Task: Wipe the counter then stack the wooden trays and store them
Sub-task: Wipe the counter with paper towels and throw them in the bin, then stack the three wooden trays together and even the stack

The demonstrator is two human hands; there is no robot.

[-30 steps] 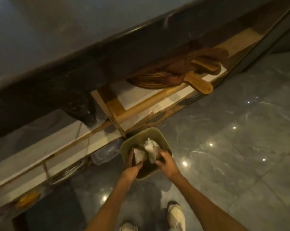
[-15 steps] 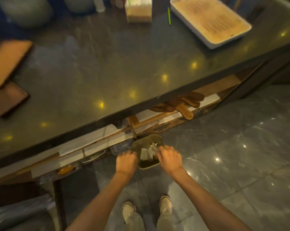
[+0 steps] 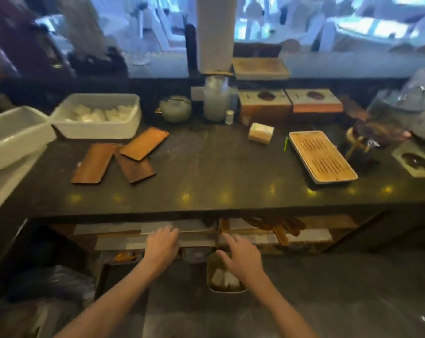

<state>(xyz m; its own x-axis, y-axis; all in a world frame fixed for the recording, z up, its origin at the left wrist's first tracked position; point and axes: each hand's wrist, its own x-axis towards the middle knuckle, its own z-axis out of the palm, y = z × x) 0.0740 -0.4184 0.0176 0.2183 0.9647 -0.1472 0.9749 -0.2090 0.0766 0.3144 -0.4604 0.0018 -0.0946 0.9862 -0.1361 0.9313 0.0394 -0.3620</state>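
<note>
Head view, green bin [image 3: 227, 286] holding crumpled white paper [image 3: 222, 279], white tub [image 3: 96, 130] of white lumps, both hands' fingers spread, empty.

Two bare forearms, no sleeves, left grip [image 3: 162, 245], right grip [image 3: 243, 261]

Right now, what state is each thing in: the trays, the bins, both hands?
Three wooden trays: loose on the counter, not stacked, edges overlapping.
Slatted tray: flat, apart on the right.
White tub: open, white items inside.
Second white tub: open, looks empty.
Waste bin: on the floor, paper inside.
Left hand: empty, fingers open.
Right hand: empty, over the bin.
</note>
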